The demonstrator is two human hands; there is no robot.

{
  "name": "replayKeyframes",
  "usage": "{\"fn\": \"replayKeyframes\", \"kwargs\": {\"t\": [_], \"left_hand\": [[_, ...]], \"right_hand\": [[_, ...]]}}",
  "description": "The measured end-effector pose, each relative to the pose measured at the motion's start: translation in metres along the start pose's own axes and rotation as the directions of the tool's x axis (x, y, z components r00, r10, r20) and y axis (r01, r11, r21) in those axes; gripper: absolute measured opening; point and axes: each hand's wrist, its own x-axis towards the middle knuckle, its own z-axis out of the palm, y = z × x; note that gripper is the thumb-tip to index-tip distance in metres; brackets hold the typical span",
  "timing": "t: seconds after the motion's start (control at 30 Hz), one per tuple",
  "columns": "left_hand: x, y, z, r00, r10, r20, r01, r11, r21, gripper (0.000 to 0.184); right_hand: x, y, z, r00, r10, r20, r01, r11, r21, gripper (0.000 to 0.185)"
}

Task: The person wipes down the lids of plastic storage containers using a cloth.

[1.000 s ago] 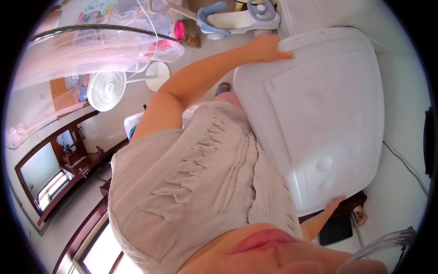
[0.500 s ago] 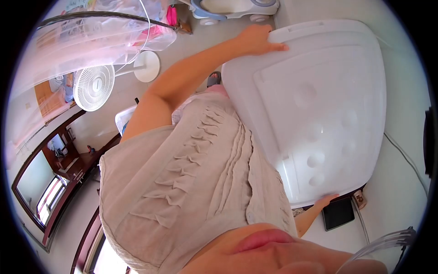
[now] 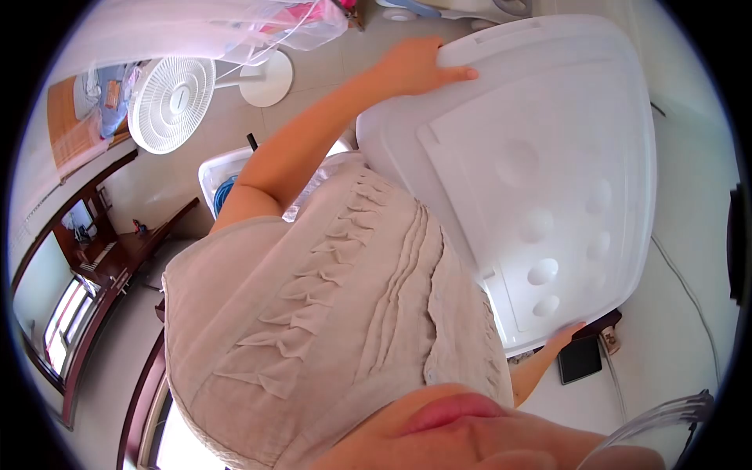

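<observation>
A large white plastic storage-box lid, with a raised rim and round dents, is held tilted in front of my body. My left hand grips its upper left edge, the thumb lying over the face and the fingers hidden behind the rim. At the lower edge, my right hand holds the lid from its far side, only partly visible. The lid's near side lies close against my beige ruffled top.
A white fan stands at the left. Beneath my left arm is a white bin with something blue inside. Pink netting hangs at the upper left. A black tablet-like panel and a cable are at the right.
The lid and my left hand have shifted slightly left and up in view, both hands keeping hold. The fan and bin show more fully, and a foot seen before is hidden.
</observation>
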Motion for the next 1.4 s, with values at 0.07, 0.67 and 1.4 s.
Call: {"fn": "replayKeyframes", "kwargs": {"t": [0.07, 0.67, 1.4], "left_hand": [[-0.011, -0.024, -0.016, 0.999, -0.041, -0.02, 0.042, 0.999, 0.018, 0.087], [-0.163, -0.157, -0.003, 0.799, -0.501, -0.332, 0.376, 0.848, -0.374, 0.082], [-0.239, -0.197, 0.049, 0.51, -0.68, -0.527, 0.507, 0.732, -0.455, 0.064]], "right_hand": [[-0.003, -0.018, 0.011, 0.986, -0.131, 0.102, 0.126, 0.991, 0.051, 0.106], [-0.025, -0.299, 0.152, 0.788, -0.457, 0.412, 0.524, 0.849, -0.061, 0.104], [-0.104, -0.456, 0.31, 0.574, -0.655, 0.492, 0.819, 0.446, -0.361, 0.117]]}}
